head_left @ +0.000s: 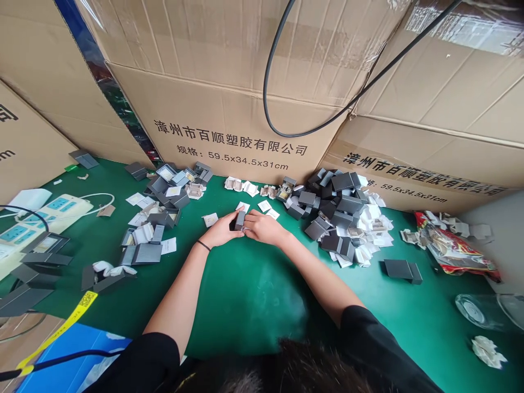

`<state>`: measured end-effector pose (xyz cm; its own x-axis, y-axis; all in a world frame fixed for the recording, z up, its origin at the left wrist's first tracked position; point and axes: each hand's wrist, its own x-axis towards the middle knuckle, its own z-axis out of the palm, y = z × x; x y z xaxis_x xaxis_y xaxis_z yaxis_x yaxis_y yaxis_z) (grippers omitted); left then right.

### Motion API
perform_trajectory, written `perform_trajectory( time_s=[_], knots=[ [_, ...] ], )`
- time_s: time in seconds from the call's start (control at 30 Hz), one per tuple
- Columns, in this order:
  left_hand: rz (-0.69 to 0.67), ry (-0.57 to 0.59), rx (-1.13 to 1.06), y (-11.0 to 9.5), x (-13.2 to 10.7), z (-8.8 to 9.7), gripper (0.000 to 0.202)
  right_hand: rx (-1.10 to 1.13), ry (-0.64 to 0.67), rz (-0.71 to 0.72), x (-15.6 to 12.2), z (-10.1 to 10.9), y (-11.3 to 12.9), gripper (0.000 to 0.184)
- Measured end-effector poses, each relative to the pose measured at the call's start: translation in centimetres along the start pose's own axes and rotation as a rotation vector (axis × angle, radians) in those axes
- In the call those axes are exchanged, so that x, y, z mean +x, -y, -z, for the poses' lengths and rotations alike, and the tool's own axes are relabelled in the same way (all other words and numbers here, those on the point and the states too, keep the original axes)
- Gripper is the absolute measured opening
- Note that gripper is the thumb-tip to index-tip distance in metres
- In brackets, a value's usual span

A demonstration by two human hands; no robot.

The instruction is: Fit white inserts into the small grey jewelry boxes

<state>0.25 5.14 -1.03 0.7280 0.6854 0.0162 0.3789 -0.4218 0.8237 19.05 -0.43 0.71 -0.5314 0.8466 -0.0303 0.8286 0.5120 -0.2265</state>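
Both my hands meet at the middle of the green table (254, 295). My left hand (221, 230) and my right hand (264, 227) are closed around one small dark grey box (239, 220), held upright between them. A black band circles my left wrist. A heap of the same grey boxes (333, 207) mixed with white inserts lies just right of my right hand. To the left of my left hand, more grey boxes (164, 204), some lying open, are scattered about. Small white cards (264, 206) lie just beyond my fingers.
Big cardboard cartons (229, 131) wall off the far edge, with a black cable (286, 131) looping across them. A power strip (45, 215) lies at far left. A red snack bag (454, 248), a glass dish (487, 311) and crumpled paper (488, 351) are at right. A blue box (77, 355) sits near left.
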Motion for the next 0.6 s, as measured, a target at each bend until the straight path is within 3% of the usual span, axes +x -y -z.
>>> perform_trajectory(
  time_s=[0.2, 0.4, 0.6],
  knots=[
    [-0.006, -0.007, -0.019, 0.0, 0.1, 0.0, 0.085, 0.004, -0.192, -0.081, -0.5, -3.3, -0.3, 0.059],
    [-0.017, -0.027, -0.019, 0.0, 0.0, 0.0, 0.083, -0.110, -0.335, -0.143, -1.5, -5.6, 1.6, 0.057],
    [-0.021, -0.018, -0.041, 0.1, 0.0, 0.0, 0.082, -0.199, -0.261, -0.176, -2.0, -5.0, 2.8, 0.056]
  ],
)
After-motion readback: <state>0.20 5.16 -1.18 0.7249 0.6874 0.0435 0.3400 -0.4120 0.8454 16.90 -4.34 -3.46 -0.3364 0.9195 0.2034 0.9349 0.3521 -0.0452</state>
